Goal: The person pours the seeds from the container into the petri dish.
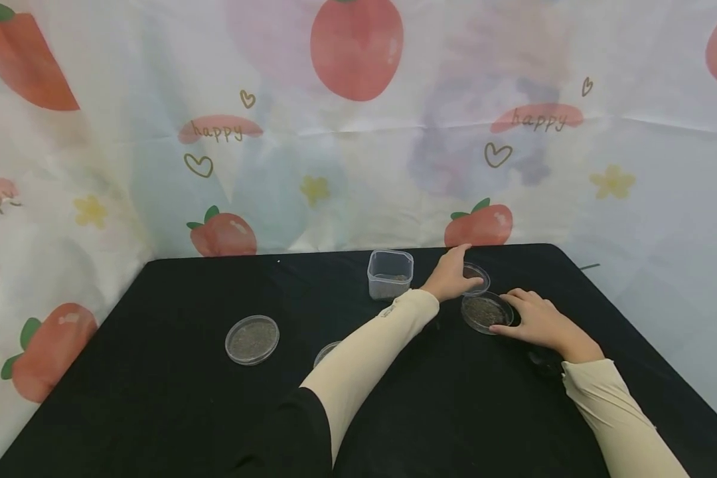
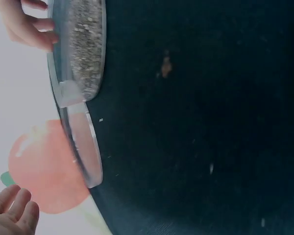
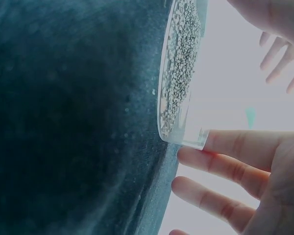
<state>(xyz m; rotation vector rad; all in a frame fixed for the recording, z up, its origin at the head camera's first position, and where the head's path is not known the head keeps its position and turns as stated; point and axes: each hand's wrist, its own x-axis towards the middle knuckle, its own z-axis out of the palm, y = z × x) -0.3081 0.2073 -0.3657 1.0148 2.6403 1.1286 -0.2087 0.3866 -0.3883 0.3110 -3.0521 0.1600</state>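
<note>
A clear petri dish with a layer of brownish grains rests on the black table at the right. My right hand holds it at the rim, thumb on the near side and fingers on the far side. In the right wrist view, the fingers touch the dish wall. Just behind it lies a shallow clear dish or lid, seeming to hold no grains. My left hand reaches over that one with fingers spread. The left wrist view shows those fingers apart from the lid.
A square clear plastic tub with some grains stands left of my left hand. Another grain-filled petri dish lies at the left. A further dish is mostly hidden under my left forearm. A dark object lies by my right wrist.
</note>
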